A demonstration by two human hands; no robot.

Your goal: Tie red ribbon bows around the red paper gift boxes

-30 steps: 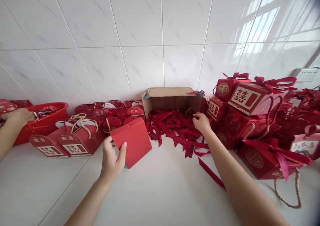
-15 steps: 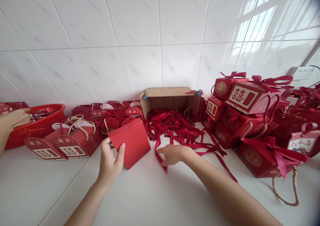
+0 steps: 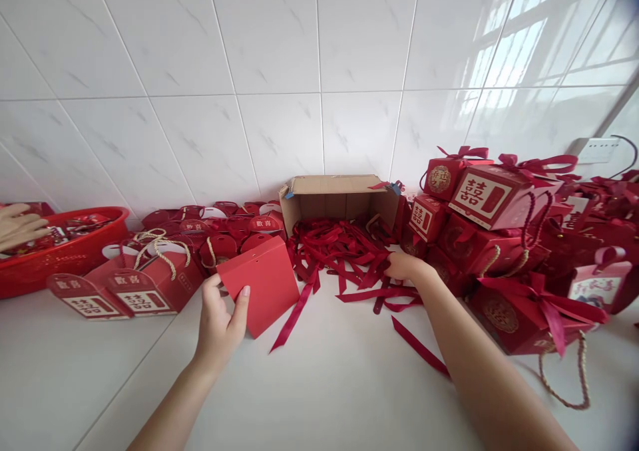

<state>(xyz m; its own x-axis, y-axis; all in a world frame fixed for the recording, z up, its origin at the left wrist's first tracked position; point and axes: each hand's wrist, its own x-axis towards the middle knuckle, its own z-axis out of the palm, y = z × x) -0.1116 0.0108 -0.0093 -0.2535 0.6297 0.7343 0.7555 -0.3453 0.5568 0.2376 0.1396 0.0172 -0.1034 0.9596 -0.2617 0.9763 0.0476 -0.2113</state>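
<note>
My left hand (image 3: 222, 314) grips a red card box (image 3: 262, 285) by its left edge, thumb on the front face; its plain side is toward me, with small holes near the top. At the right edge of a tangled pile of dark red ribbons (image 3: 339, 248), my right hand (image 3: 405, 267) has its fingers closed on ribbon, the fingertips partly hidden. One loose ribbon strip (image 3: 293, 318) trails beside the held box. Another strip (image 3: 419, 348) lies under my right forearm.
Behind the ribbons an open cardboard carton (image 3: 339, 185) lies on its side against the tiled wall. Red gift boxes with cord handles (image 3: 142, 301) stand at left; bow-tied boxes (image 3: 486, 195) are stacked at right. Another person's hand (image 3: 20, 228) is over a red basin (image 3: 74, 258) of wrapped pieces.
My right hand has moved right and away from me, from the near ribbon to the pile's right side. Several ribbons have shifted. My left hand keeps the box in place.
</note>
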